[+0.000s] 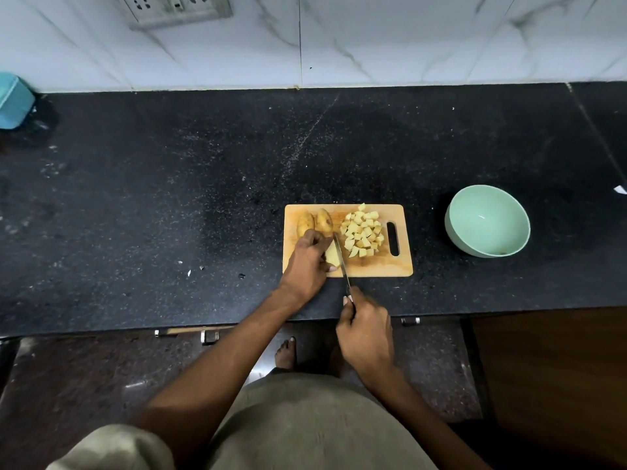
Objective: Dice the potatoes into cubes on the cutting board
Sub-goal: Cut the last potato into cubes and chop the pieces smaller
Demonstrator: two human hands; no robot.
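A: Where's the potato?
B: Frame centre, on the cutting board (373,266); left hand (307,257) grips the potato piece (332,255), half hiding it; right hand (364,329) clenches the knife (342,257), handle hidden.
A: Cubes?
B: Potato cubes (363,232) piled right of the blade.

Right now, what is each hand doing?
Left hand: fingers curled over the cut potato piece, holding it on the cutting board.
Right hand: gripping the knife handle.

Black speckled counter (169,198) below white marble wall tiles (407,39), socket (176,8).
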